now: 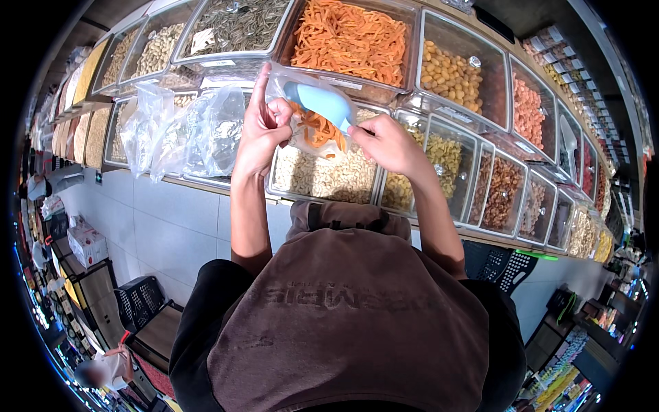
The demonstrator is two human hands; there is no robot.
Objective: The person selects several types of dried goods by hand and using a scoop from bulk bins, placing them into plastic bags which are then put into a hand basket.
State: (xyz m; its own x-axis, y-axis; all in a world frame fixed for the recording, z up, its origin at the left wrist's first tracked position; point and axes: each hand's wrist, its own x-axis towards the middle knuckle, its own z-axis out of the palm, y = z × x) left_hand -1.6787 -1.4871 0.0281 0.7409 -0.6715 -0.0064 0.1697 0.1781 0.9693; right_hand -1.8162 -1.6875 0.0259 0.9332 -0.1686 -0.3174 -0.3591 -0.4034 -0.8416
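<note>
Between my hands hangs a clear plastic bag (pixel 337 149) with orange dried strips (pixel 320 130) inside. My left hand (pixel 265 123) grips the bag's left edge, its index finger pointing up along the opening. A light blue plastic scoop (pixel 319 100) lies tilted in the bag's mouth. Its narrow end is in the fingers of my right hand (pixel 386 141). Just beyond the bag stands an open bin (pixel 284 50) heaped with similar orange strips (pixel 350 36). Below the bag is a bin of pale cashew-like nuts (pixel 324 177).
Several crumpled clear plastic bags (pixel 180 131) lie over bins at left. Lidded bins of sunflower seeds (pixel 239 26) and yellow-brown nuts (pixel 448 74) flank the orange strips. A white scoop (pixel 568 136) rests farther right. A person (pixel 110 366) is at lower left, near a black crate (pixel 138 304).
</note>
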